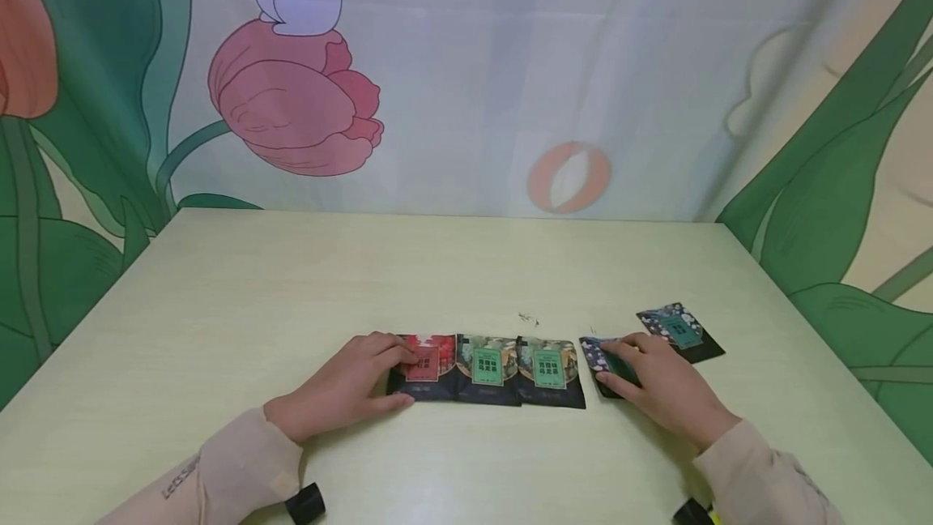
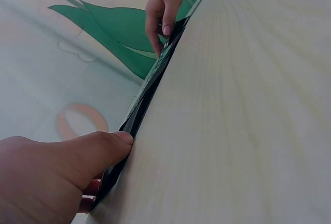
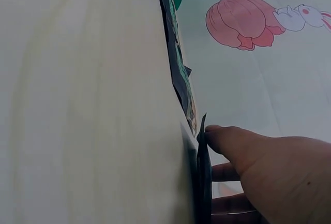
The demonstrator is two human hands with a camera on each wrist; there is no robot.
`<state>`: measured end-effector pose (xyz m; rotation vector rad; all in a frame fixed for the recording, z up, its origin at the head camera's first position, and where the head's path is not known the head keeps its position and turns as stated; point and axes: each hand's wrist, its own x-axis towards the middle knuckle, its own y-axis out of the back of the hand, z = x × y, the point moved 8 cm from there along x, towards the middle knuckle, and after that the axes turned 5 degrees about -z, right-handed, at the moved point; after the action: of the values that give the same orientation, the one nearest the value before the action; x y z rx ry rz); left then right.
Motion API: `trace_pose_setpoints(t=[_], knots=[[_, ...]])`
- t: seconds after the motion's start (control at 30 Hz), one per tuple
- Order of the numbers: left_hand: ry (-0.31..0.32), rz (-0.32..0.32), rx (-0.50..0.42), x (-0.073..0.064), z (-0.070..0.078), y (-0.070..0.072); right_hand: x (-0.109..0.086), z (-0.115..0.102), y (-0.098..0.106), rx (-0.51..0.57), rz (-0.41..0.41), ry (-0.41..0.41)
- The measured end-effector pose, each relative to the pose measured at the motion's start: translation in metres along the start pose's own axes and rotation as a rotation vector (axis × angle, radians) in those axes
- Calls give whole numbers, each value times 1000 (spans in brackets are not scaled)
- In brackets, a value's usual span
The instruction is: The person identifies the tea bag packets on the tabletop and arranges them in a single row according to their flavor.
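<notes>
In the head view, my left hand (image 1: 353, 383) rests on a red-topped sachet (image 1: 430, 371) at the left end of a row, its thumb at the near edge. Two green-labelled sachets (image 1: 487, 367) continue the row to the right, edges touching or slightly overlapping. My right hand (image 1: 666, 387) pinches a dark blue flower-patterned sachet (image 1: 596, 359), set apart from the row by a small gap. From the right wrist, that sachet (image 3: 204, 182) looks tilted up off the table, thumb at its edge; the fingers are partly hidden behind it.
Another dark flower-patterned sachet (image 1: 681, 330) lies askew beyond my right hand. Small dark specks (image 1: 528, 318) are on the pale wooden table (image 1: 437, 266) behind the row. A printed curtain (image 1: 466, 87) hangs past the table's far edge.
</notes>
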<state>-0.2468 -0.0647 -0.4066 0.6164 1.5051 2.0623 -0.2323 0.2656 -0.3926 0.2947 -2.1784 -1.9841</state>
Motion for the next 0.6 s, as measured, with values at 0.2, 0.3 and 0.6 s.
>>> trace_pose_setpoints(t=[0.2,0.3,0.6], knots=[[-1,3,-3,0,-1,-1,-3,-3,1,-9,11,-10],[1,2,-6,1,-2,-2,-4,-4,0,-12,11,-23],[1,-1,-8,0,-2,-2,-7,-8,-3,-33,8,-43]])
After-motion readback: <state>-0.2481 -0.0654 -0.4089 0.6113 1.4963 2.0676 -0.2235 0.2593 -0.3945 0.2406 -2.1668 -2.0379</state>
